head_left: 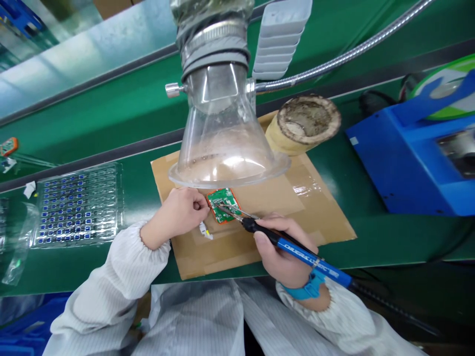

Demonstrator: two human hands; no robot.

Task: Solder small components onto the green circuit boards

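Observation:
A green circuit board [230,213] with an orange edge lies on a cardboard sheet [319,212]. My left hand [181,213] is closed in a pinch at the board's left edge; what its fingertips hold is hidden. My right hand [284,247] grips a soldering iron [297,249] with a blue and black handle. Its metal tip reaches over the board from the right, with a second thin metal rod alongside it. Whether the tip touches the board I cannot tell. A small white piece with a yellow part [205,230] lies just below my left fingertips.
A clear fume hood [226,143] hangs close above the board. Behind it stands a crusted round pot [302,123]. A blue machine [415,153] occupies the right side. On the left lies a clear tray [77,205] of small blue parts. A white stacked holder [280,42] is at the back.

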